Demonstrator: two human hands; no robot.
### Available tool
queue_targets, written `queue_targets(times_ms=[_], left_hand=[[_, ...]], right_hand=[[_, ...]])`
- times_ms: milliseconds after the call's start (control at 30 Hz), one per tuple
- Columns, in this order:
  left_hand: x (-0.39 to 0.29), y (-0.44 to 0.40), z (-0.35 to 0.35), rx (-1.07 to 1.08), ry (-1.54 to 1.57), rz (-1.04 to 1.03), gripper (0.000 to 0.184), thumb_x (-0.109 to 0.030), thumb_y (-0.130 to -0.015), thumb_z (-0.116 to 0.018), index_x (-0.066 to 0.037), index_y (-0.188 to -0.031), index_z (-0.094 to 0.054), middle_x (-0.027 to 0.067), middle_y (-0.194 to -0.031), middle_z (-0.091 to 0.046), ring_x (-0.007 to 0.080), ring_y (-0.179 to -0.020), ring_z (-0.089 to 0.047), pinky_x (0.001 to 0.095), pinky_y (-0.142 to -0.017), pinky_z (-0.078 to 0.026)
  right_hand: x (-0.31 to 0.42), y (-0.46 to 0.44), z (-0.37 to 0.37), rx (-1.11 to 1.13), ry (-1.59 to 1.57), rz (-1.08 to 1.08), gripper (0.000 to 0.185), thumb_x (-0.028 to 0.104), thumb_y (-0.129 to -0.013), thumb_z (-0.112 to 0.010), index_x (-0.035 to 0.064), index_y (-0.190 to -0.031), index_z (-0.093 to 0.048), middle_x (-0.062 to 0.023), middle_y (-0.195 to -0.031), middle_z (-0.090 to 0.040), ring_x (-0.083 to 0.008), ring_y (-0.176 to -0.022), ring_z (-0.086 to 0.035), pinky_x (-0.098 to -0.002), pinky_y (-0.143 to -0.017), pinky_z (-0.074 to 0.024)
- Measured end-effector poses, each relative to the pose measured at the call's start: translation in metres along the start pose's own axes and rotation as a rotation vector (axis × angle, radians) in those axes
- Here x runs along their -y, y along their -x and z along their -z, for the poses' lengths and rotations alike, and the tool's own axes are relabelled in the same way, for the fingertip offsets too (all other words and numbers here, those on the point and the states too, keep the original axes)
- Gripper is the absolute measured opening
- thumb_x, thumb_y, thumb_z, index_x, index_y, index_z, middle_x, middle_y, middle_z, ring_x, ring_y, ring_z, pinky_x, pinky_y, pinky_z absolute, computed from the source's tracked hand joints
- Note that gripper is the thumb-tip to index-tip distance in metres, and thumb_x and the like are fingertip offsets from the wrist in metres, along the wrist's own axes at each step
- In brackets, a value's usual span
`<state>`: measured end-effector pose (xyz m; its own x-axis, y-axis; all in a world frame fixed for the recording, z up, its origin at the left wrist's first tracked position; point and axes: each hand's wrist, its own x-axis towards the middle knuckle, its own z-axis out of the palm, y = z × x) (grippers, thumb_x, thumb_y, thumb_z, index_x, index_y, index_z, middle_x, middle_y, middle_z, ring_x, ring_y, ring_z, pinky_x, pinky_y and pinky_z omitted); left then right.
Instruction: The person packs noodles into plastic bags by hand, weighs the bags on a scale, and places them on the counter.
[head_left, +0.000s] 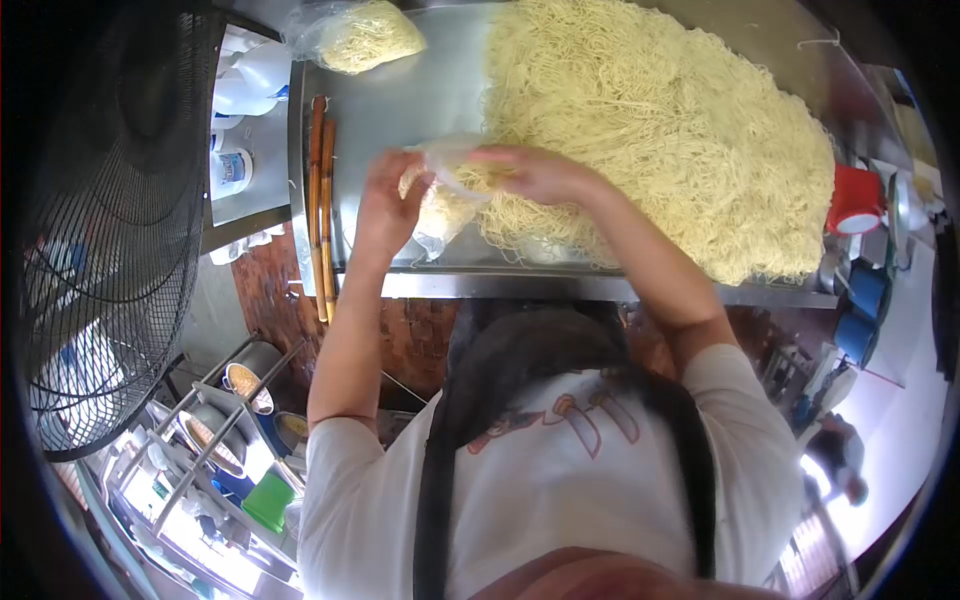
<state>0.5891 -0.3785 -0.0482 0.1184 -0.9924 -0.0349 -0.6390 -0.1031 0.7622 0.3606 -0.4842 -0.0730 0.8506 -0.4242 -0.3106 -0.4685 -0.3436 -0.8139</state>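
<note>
Black mesh of a fan (110, 270) down the left side of the frame. Right of it, at upper left, a white tub (232, 172). Next, two brown rods (322, 200), nearly parallel, on the left end of the metal counter (430, 80). Near the top edge, left of centre, a knotless-looking filled bag (370, 40) of pale noodles. Below it, the left hand (388, 205), narrow, fingers and thumb closed on the left edge of a clear bag (447, 212), partly full of noodles. Mouth of it up between both hands, body hanging below, long axis slanting down and slightly left, nearer to the left hand. Right hand (540, 177) reaching in from the right, fingers narrow and touching the mouth; impossible to tell whether pinched shut. Just beyond, a broad noodle heap (660, 130) across upper centre and right. At far right, a red container (855, 195).
</note>
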Motion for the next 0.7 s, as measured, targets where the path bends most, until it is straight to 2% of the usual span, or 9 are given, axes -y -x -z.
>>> queue_targets(times_ms=[33, 100, 233, 267, 367, 400, 500, 600, 700], left_hand=[[-0.003, -0.006, 0.0, -0.036, -0.203, -0.261, 0.036, -0.016, -0.086, -0.074, -0.003, -0.116, -0.062, 0.0133, -0.117, -0.064, 0.0257, -0.106, -0.062, 0.0412, -0.092, -0.05], [-0.002, -0.02, -0.043, 0.007, -0.395, -0.408, 0.054, -0.024, -0.079, -0.077, -0.003, -0.125, -0.059, 0.0141, -0.126, -0.062, 0.0316, -0.121, -0.053, 0.0469, -0.102, -0.042], [0.043, -0.046, -0.105, 0.475, -0.768, -0.249, 0.061, -0.034, -0.07, -0.08, -0.006, -0.122, -0.063, 0.0188, -0.127, -0.061, 0.0373, -0.118, -0.057, 0.0448, -0.101, -0.046], [0.038, -0.052, -0.102, 0.53, -0.683, -0.181, 0.056, -0.03, -0.07, -0.079, -0.006, -0.119, -0.065, 0.0193, -0.12, -0.064, 0.0377, -0.113, -0.06, 0.0441, -0.098, -0.047], [0.025, -0.056, -0.063, 0.621, -0.419, -0.036, 0.045, -0.02, -0.07, -0.075, -0.006, -0.112, -0.069, 0.0211, -0.104, -0.069, 0.0394, -0.099, -0.065, 0.0437, -0.091, -0.051], [0.011, -0.049, -0.039, 0.591, -0.323, -0.039, 0.043, -0.017, -0.07, -0.073, -0.006, -0.112, -0.069, 0.0219, -0.101, -0.069, 0.0404, -0.095, -0.065, 0.0446, -0.088, -0.052], [-0.048, -0.024, 0.01, 0.552, -0.209, -0.083, 0.039, -0.012, -0.067, -0.073, -0.003, -0.104, -0.068, 0.0214, -0.093, -0.069, 0.0422, -0.089, -0.065, 0.0449, -0.081, -0.052], [-0.099, -0.012, 0.049, 0.467, -0.166, -0.138, 0.036, -0.009, -0.064, -0.073, -0.001, -0.098, -0.067, 0.0211, -0.087, -0.067, 0.0429, -0.084, -0.064, 0.0438, -0.074, -0.051], [-0.127, -0.002, 0.079, 0.394, -0.182, -0.13, 0.033, -0.007, -0.062, -0.073, 0.0, -0.094, -0.067, 0.0214, -0.082, -0.066, 0.0423, -0.078, -0.064, 0.042, -0.07, -0.05]], right_hand=[[-0.015, 0.019, 0.007, -0.036, -0.143, -0.025, 0.054, 0.007, -0.093, -0.06, 0.0066, -0.146, -0.045, -0.0163, -0.145, -0.052, -0.0265, -0.127, -0.055, -0.0369, -0.109, -0.0437], [-0.037, 0.047, 0.016, -0.125, -0.271, -0.079, 0.057, 0.003, -0.091, -0.062, 0.0066, -0.145, -0.045, -0.0145, -0.142, -0.055, -0.0265, -0.126, -0.056, -0.0367, -0.109, -0.0443], [-0.043, 0.081, 0.003, -0.239, -0.263, -0.239, 0.064, 0.005, -0.088, -0.068, 0.0083, -0.147, -0.043, -0.0147, -0.142, -0.053, -0.0293, -0.128, -0.053, -0.0386, -0.111, -0.0424], [-0.039, 0.085, 0.002, -0.253, -0.267, -0.279, 0.067, 0.006, -0.087, -0.069, 0.009, -0.149, -0.041, -0.0151, -0.144, -0.051, -0.0306, -0.131, -0.051, -0.0398, -0.112, -0.0411], [-0.016, 0.08, -0.016, -0.396, 0.276, -0.218, 0.082, 0.015, -0.083, -0.075, 0.0076, -0.153, -0.032, -0.0188, -0.155, -0.036, -0.0364, -0.143, -0.034, -0.0444, -0.12, -0.0269], [-0.002, 0.072, -0.017, -0.341, 0.396, -0.273, 0.095, 0.02, -0.081, -0.078, 0.0081, -0.156, -0.022, -0.0177, -0.161, -0.024, -0.0386, -0.148, -0.023, -0.049, -0.123, -0.0158], [0.017, 0.043, -0.027, -0.466, 0.563, -0.05, 0.091, 0.021, -0.078, -0.08, 0.0098, -0.154, -0.03, -0.0154, -0.157, -0.034, -0.0333, -0.148, -0.026, -0.0511, -0.124, -0.0124], [0.012, 0.018, -0.01, -0.425, 0.552, 0.103, 0.075, 0.014, -0.075, -0.08, 0.0108, -0.143, -0.047, -0.0125, -0.138, -0.057, -0.0284, -0.135, -0.047, -0.0516, -0.119, -0.0289], [-0.047, 0.004, 0.013, -0.668, 0.223, 0.123, 0.061, -0.005, -0.073, -0.075, 0.0095, -0.13, -0.058, -0.0103, -0.135, -0.059, -0.0229, -0.107, -0.065, -0.0423, -0.096, -0.0549]])
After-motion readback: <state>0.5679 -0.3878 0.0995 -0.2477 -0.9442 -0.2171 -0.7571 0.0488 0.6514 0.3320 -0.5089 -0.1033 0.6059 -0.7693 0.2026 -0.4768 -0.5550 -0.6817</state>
